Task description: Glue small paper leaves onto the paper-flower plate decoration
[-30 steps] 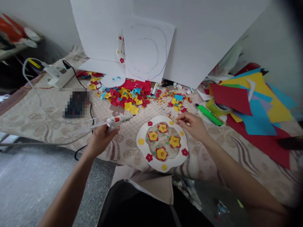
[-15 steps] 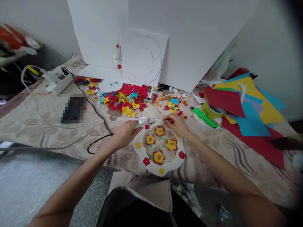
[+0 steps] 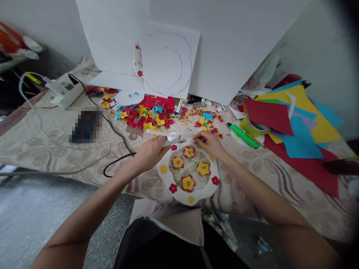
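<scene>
So, your left hand (image 3: 151, 152) grips a hot-glue gun (image 3: 173, 137) above the upper rim of the flower-decorated white scalloped ring (image 3: 203, 194), which lies on the patterned tablecloth (image 3: 151, 183); your right hand (image 3: 209, 144) closes its fingertips by the same rim (what they pinch, I cannot tell).

At centre you have one glue gun (image 3: 171, 138) and one ring (image 3: 181, 198) with four big flowers (image 3: 203, 169); at right, one tape roll (image 3: 246, 126).
</scene>
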The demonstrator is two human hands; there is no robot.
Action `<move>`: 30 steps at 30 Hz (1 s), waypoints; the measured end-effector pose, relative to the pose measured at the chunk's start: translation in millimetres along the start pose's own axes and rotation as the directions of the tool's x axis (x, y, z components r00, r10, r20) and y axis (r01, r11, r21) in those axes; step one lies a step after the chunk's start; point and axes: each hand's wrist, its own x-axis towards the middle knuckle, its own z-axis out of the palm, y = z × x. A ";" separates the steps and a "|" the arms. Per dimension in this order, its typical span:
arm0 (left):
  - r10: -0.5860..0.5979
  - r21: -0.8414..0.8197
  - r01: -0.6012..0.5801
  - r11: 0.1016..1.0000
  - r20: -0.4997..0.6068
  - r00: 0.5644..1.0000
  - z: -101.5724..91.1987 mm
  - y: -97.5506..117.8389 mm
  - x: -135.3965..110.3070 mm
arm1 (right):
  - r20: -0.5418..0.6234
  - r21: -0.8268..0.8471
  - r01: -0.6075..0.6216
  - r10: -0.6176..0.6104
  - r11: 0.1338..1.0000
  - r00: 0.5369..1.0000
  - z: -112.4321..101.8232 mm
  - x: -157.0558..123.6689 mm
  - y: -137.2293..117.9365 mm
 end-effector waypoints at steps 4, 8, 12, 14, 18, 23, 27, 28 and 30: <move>0.022 0.021 -0.023 1.000 0.022 1.000 2.9 1.3 2.0 | 0.000 0.016 -0.018 0.018 1.000 1.000 -0.3 1.9 1.9; 0.006 0.052 -0.008 0.999 0.044 0.999 2.7 6.6 4.4 | 0.008 0.038 -0.035 0.035 0.999 0.999 0.7 2.1 4.9; -0.001 0.051 -0.001 0.999 0.043 0.999 -1.1 10.9 5.5 | 0.014 0.059 -0.047 0.047 0.997 0.999 1.1 2.0 6.7; -0.001 0.044 -0.001 0.999 0.027 1.000 -3.7 8.8 3.5 | 0.015 0.066 -0.050 0.049 0.997 0.999 0.9 2.0 5.9; 0.010 0.038 -0.009 0.999 -0.034 0.999 -11.6 -5.4 -11.9 | 0.010 0.070 -0.036 0.035 0.997 0.999 0.9 1.4 -1.1; -0.027 0.085 0.032 0.996 -0.056 0.998 -29.4 -20.9 -49.2 | 0.027 0.077 0.005 -0.007 0.997 1.000 2.6 0.0 -17.6; -0.076 0.109 0.076 0.991 -0.001 0.997 -38.9 -17.7 -71.2 | 0.055 0.091 0.047 -0.052 0.995 0.997 6.8 0.1 -29.3; -0.084 0.110 0.081 0.991 0.021 0.996 -39.2 -15.9 -73.9 | 0.063 0.096 0.058 -0.064 0.994 0.996 8.4 0.3 -31.6; -0.099 0.121 0.091 0.988 0.061 0.993 -37.8 -12.8 -76.5 | 0.081 0.104 0.079 -0.088 0.991 0.993 12.1 0.8 -35.5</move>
